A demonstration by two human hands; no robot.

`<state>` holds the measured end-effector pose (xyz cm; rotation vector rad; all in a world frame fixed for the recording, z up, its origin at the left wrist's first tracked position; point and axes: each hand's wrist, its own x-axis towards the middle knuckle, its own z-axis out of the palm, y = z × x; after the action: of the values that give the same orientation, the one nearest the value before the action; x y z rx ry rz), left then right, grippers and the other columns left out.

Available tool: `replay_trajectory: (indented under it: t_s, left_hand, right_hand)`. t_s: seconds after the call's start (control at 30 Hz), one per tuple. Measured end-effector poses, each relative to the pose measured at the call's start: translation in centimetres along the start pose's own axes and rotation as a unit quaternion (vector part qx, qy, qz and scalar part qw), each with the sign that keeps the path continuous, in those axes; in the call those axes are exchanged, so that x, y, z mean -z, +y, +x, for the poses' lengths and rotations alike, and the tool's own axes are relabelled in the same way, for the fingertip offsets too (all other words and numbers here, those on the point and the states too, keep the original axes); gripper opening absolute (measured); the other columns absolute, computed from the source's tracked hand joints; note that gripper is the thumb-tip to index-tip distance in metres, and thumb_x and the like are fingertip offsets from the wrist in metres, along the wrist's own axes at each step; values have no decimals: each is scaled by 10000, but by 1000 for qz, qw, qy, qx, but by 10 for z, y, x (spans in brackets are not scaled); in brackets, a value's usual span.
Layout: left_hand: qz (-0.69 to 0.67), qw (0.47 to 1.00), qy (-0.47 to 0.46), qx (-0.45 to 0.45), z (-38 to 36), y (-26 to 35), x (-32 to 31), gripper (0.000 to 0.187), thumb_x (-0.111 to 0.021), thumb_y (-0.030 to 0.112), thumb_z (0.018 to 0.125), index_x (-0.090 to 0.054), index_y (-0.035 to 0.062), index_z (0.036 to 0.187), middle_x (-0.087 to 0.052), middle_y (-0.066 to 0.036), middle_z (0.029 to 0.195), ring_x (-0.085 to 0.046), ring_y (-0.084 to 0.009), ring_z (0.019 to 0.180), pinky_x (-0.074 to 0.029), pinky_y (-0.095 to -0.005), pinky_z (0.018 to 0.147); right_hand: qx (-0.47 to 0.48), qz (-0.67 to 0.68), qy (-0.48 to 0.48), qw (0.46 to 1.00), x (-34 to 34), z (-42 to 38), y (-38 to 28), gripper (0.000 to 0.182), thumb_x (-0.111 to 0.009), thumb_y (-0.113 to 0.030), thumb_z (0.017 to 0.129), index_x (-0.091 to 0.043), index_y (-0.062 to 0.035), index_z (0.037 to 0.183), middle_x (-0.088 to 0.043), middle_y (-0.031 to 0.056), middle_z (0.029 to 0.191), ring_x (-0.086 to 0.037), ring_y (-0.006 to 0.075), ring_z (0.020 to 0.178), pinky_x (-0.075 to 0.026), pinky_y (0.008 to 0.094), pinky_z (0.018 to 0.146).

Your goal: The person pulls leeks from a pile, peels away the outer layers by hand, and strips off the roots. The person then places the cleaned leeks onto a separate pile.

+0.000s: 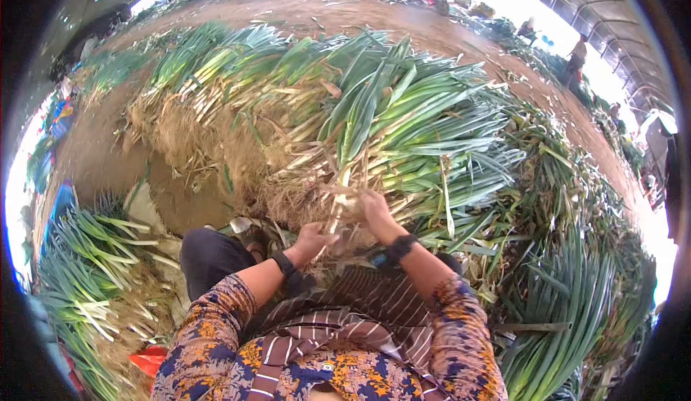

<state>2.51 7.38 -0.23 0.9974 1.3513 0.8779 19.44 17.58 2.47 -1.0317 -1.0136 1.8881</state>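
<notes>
Nearest, the person's left hand (pixel 314 237) rests its fingers closed around the rooty end of a leek stalk (pixel 338 210), while the right hand (pixel 374 210) pinches the same stalk just above. A smaller heap of leeks (pixel 90 257) lies at near left. Beyond the hands, the large pile of leeks (pixel 345 113) looks barely reduced, so most work seems left.
</notes>
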Motion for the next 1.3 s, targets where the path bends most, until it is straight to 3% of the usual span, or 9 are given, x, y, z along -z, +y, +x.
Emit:
replay_trajectory:
  t_s: [0.27, 0.53, 0.87, 0.93, 0.97, 1.0, 1.13, 1.2, 1.3]
  left_hand:
    - [-134, 988, -73, -8, 13, 12, 14, 381, -712, 38, 747, -559, 17, 1095, -595, -32, 906, -556, -106, 769, -451, -267, 694]
    - [-179, 969, -163, 48, 14, 27, 20, 506, -679, 189, 789, -453, 43, 1218, -570, -42, 921, -551, -129, 811, -457, -259, 730]
    - [-26, 999, -33, 7, 23, -7, 57, 356, -667, 199, 823, -510, 18, 1086, -554, -38, 888, -514, -115, 750, -425, -264, 649]
    - [-71, 995, -72, 17, 10, 9, 58, 330, -642, 189, 838, -510, 19, 1087, -563, -45, 860, -526, -131, 705, -448, -291, 607]
    - [-145, 984, -104, 33, 5, 14, 58, 316, -631, 184, 845, -510, 18, 1085, -567, -50, 847, -530, -140, 682, -457, -307, 586]
    - [-218, 965, -134, 50, 1, 16, 56, 303, -620, 179, 852, -510, 17, 1083, -571, -55, 834, -534, -148, 660, -466, -322, 564]
    - [-394, 892, -220, 25, -23, 24, 52, 242, -462, 234, 939, -499, 27, 1060, -530, -39, 773, -482, -119, 576, -419, -301, 487]
    - [-449, 859, -240, 53, -39, 25, 49, 261, -429, 258, 955, -483, 33, 1076, -495, -21, 764, -441, -105, 549, -386, -282, 481]
    - [-469, 850, -242, 3, -60, 32, 39, 244, -382, 244, 969, -457, 57, 1106, -514, -26, 808, -440, -124, 550, -362, -239, 464]
  right_hand:
    - [-23, -283, 2, 959, 47, -106, -71, 244, -474, -171, 934, -557, 45, 1014, -524, 29, 838, -507, 114, 752, -456, 245, 687]
    - [13, -305, 74, 949, 57, -154, -82, 266, -472, -183, 927, -523, 21, 1089, -503, 12, 806, -484, 98, 715, -418, 242, 624]
    - [225, -397, 273, 847, 98, -237, -176, 161, -475, -125, 883, -584, -54, 979, -506, -21, 688, -408, 44, 567, -333, 201, 495]
    - [204, -521, 296, 774, 147, -215, -191, 197, -514, -168, 889, -606, -20, 981, -587, 61, 766, -523, 136, 621, -401, 258, 556]
    - [244, -628, 318, 667, 170, -200, -189, 252, -542, -207, 872, -604, -8, 1014, -631, 142, 938, -598, 266, 858, -451, 353, 719]
    - [221, -790, 378, 430, 175, -187, -182, 293, -571, -231, 854, -613, -8, 1040, -590, 194, 1108, -521, 343, 1080, -410, 428, 878]
    - [225, -620, 77, 748, 140, -99, -143, 327, -545, -252, 895, -603, -8, 1105, -607, 154, 1110, -602, 253, 957, -509, 339, 792]
    - [45, -297, -31, 953, 73, -68, -113, 388, -468, -300, 950, -529, -14, 1206, -603, 128, 1120, -594, 207, 956, -494, 343, 856]
    - [-59, -123, -64, 989, 9, -8, -61, 393, -465, -315, 960, -502, -23, 1220, -574, 120, 1171, -597, 189, 916, -512, 330, 814]
